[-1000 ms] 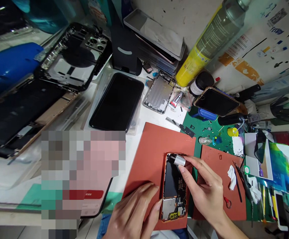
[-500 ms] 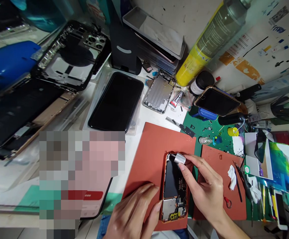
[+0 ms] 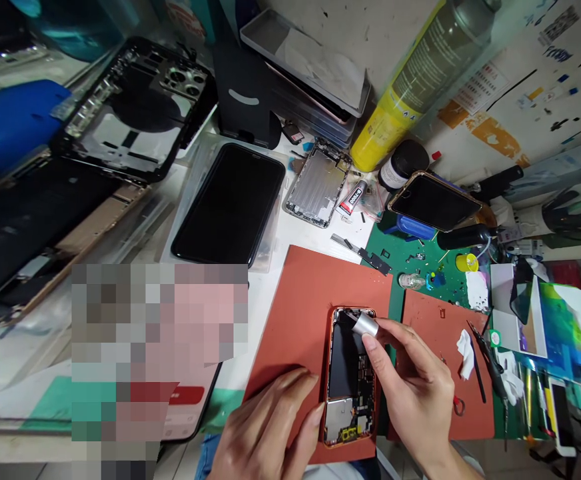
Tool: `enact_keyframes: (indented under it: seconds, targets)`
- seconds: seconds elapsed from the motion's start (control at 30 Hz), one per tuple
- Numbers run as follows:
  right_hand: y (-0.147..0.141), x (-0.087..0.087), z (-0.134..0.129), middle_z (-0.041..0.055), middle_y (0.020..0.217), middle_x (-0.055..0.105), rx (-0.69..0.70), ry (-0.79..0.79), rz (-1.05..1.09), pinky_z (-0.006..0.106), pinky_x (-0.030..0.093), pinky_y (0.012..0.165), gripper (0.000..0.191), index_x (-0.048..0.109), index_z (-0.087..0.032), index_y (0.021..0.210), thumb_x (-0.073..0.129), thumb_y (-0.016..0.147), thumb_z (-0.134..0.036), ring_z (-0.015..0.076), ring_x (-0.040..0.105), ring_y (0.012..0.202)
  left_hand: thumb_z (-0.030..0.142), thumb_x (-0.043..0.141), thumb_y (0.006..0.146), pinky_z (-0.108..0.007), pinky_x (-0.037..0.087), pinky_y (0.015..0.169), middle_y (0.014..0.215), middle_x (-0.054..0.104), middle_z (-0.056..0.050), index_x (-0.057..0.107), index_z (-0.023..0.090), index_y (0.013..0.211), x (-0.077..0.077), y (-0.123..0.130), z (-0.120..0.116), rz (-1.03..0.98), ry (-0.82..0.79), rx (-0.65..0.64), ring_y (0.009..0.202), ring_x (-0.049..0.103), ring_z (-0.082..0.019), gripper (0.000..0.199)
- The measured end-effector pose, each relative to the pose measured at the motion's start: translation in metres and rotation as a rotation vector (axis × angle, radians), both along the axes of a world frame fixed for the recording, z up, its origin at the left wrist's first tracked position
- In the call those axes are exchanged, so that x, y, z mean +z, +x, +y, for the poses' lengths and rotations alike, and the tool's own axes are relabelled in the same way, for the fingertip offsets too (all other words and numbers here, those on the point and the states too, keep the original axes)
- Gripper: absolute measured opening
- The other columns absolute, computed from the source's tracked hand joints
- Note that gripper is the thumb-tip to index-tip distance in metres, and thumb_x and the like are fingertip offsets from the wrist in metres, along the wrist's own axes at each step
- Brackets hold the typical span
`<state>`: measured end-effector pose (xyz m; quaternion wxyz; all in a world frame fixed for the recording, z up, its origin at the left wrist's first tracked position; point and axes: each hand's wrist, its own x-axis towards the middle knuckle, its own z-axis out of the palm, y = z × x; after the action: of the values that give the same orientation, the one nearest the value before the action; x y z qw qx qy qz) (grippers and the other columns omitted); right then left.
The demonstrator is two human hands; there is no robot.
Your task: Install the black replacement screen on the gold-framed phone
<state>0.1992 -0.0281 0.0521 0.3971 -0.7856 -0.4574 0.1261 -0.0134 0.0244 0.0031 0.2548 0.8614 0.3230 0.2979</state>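
An opened smartphone (image 3: 343,373) lies on the terracotta mat (image 3: 315,280), its dark battery, circuit board and a metal plate exposed inside an orange frame. My right hand (image 3: 413,380) pinches a small curved silver piece (image 3: 366,325) between thumb and fingers over the phone's upper end. Whether that piece touches the phone I cannot tell. To the phone's left rests my left hand (image 3: 275,420), fingers bent and thumb apart from them, the thumb tip close against the phone's edge. Nothing shows between its fingers.
A second terracotta mat (image 3: 420,333) on the right bears tweezers (image 3: 488,353) and a white tissue (image 3: 465,353). Behind stand a phone housing (image 3: 318,183), a glue tube (image 3: 354,197) and a yellow spray can (image 3: 395,100). A black-screened phone (image 3: 230,203) lies left.
My right hand has shifted slightly down and right with the silver piece, uncovering more of the phone's top edge. My left hand stays beside the phone.
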Motion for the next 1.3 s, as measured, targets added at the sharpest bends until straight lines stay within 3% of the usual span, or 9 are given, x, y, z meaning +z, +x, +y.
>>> enact_keyframes:
  seconds: [0.23, 0.5, 1.07, 1.3]
  targets:
    - [-0.021, -0.013, -0.006, 0.0071, 0.106, 0.084, -0.140, 0.046, 0.011, 0.031, 0.069, 0.075, 0.017, 0.082, -0.023, 0.115, 0.082, 0.098, -0.026, 0.0208, 0.081, 0.088, 0.017, 0.053, 0.109, -0.022, 0.064, 0.095, 0.111, 0.084, -0.007, 0.066, 0.016, 0.129, -0.001, -0.002, -0.001, 0.006, -0.015, -0.002, 0.101, 0.083, -0.015, 0.024]
    - [-0.025, -0.011, 0.003, 0.0050, 0.098, 0.081, -0.110, 0.062, 0.002, 0.032, 0.066, 0.075, 0.016, 0.081, -0.023, 0.115, 0.080, 0.099, -0.023, 0.0182, 0.075, 0.081, 0.015, 0.056, 0.106, -0.021, 0.062, 0.098, 0.112, 0.084, -0.007, 0.067, 0.014, 0.129, -0.002, -0.003, -0.001, -0.008, -0.021, -0.008, 0.103, 0.082, -0.015, 0.025]
    - [-0.025, -0.011, 0.001, 0.0056, 0.102, 0.082, -0.095, 0.049, -0.062, 0.035, 0.067, 0.080, 0.017, 0.079, -0.024, 0.117, 0.078, 0.101, -0.021, 0.0209, 0.079, 0.089, 0.014, 0.057, 0.106, -0.021, 0.062, 0.099, 0.114, 0.084, -0.007, 0.068, 0.014, 0.129, -0.002, -0.003, 0.000, -0.020, -0.046, -0.009, 0.104, 0.083, -0.016, 0.026]
    - [-0.026, -0.012, 0.001, 0.0041, 0.102, 0.081, -0.091, 0.067, -0.097, 0.031, 0.065, 0.083, 0.019, 0.078, -0.024, 0.118, 0.078, 0.100, -0.018, 0.0184, 0.078, 0.091, 0.017, 0.058, 0.107, -0.022, 0.063, 0.096, 0.116, 0.084, -0.006, 0.068, 0.016, 0.131, -0.006, -0.006, -0.002, 0.005, -0.023, -0.007, 0.104, 0.083, -0.016, 0.026]
